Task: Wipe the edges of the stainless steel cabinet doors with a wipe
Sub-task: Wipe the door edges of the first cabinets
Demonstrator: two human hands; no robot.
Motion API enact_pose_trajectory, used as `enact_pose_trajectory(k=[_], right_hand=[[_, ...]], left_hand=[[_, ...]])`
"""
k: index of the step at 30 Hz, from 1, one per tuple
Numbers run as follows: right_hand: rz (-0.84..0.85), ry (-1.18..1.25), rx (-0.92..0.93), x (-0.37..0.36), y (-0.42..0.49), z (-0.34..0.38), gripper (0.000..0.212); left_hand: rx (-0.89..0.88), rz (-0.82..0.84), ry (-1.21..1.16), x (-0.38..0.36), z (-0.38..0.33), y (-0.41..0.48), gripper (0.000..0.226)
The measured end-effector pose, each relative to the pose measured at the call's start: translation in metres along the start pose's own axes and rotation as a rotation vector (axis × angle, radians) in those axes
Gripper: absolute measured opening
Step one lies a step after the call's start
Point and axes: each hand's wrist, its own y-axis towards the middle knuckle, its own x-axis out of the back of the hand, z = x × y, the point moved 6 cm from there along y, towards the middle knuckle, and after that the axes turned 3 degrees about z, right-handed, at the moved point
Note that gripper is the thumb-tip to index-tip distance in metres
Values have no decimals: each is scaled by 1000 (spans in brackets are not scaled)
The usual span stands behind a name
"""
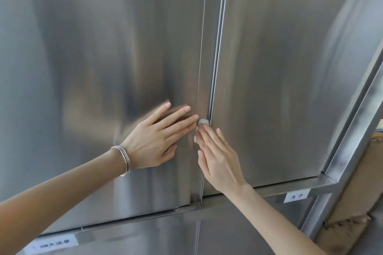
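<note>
- The grip is no clench: the right hand [219, 163] lies with straight fingers flat on the metal, and its fingertips press a small white wipe [202, 121] against the steel instead of curling round it.
- The wipe shows only as a wad at the fingertips and a sliver along the forefinger's side; the rest is hidden under the hand.
- It sits on the vertical edge [214, 64] where the right door [279, 68] meets the narrow strip beside the left door [93, 47], right at the groove.
- That edge is the long axis the move turns on. It runs straight up from the wipe toward the top of the view, and down under the palm and wrist to the doors' lower corners.
- The fingers point up along the edge, so a slide upward looks like the natural stroke, and most of the bare edge lies that way.
- The left hand [153, 143] is spread flat and empty on the left door, fingertips just beside the wipe; it appears to steady the door. It is slightly blurred.
- The right hand is the nearer to the edge and the one working it.
- Silver bangles [124, 159] ring the left wrist.
- Below the doors, a paper label [296, 195] is stuck to the cross rail.
</note>
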Motion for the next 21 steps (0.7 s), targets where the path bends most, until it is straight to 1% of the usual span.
enact_pose_trajectory(k=[3, 5, 7, 10, 11, 13, 15, 18, 21], right_hand=[[-16, 9, 0, -11, -16, 2, 41], [61, 12, 29, -30, -50, 20, 40], [133, 17, 35, -40, -65, 28, 42], [86, 35, -57, -34, -42, 15, 48], [79, 13, -56, -33, -40, 12, 48], [100, -30, 0, -41, -53, 14, 48], [154, -56, 50, -56, -77, 22, 48], [190, -45, 45, -73, -96, 26, 46], [273, -11, 64, -82, -112, 30, 49]], left_hand=[[4, 3, 4, -4, -1, -1, 67], [10, 3, 7, -5, -1, -2, 65], [21, -1, 11, -6, -2, -2, 65], [21, -30, 20, -5, -2, -1, 64], [21, -42, 14, -5, -2, -1, 64], [20, -45, -5, -8, -5, -2, 64], [6, -12, -6, -14, -11, -10, 65], [1, 18, 26, -20, -21, -21, 67], [38, 13, -17, -19, -26, -22, 66]])
